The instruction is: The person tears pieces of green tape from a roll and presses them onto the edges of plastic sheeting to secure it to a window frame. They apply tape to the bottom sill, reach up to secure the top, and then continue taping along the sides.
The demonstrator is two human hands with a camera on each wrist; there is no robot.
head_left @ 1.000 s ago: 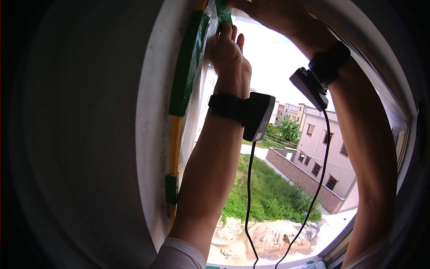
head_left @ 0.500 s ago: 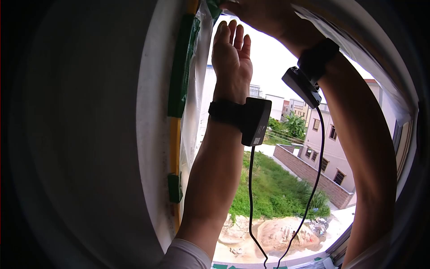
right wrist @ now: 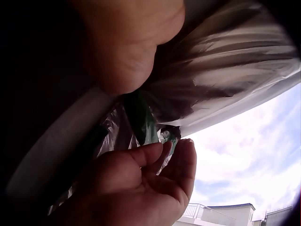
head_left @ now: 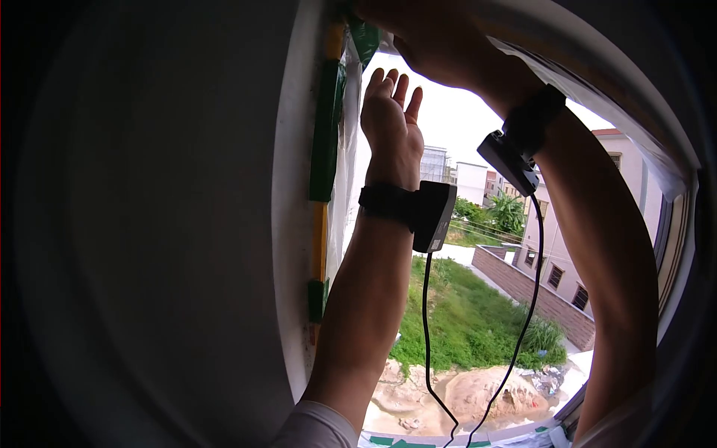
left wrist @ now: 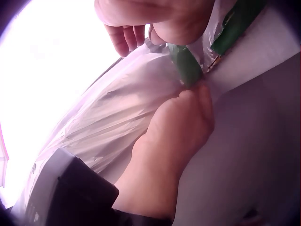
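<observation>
A strip of green tape [head_left: 364, 41] lies at the upper left corner of a window opening, over clear plastic sheeting [left wrist: 108, 117]. My right hand [head_left: 441, 48] reaches across to this corner; in the left wrist view its fingertips meet the end of the green tape, and their grip is mostly hidden. Just below the strip, my left hand [head_left: 392, 123] is raised with palm showing and fingers loosely bent. From the right wrist, the left hand [right wrist: 141, 183] appears close under the tape [right wrist: 141, 117], its fingertips overlapping the crumpled plastic.
More green tape [head_left: 326, 134] runs down the left frame over a yellow strip [head_left: 320, 239]. Gathered plastic [right wrist: 230, 61] spans the top edge. Black cables [head_left: 427, 328] hang from both wrist cameras. Outside are grass [head_left: 455, 313], a brick wall [head_left: 538, 287] and buildings.
My left hand has come down from the green tape, its fingers spreading apart. The right hand stays at the upper corner, reaching slightly further left. The head view has shifted.
</observation>
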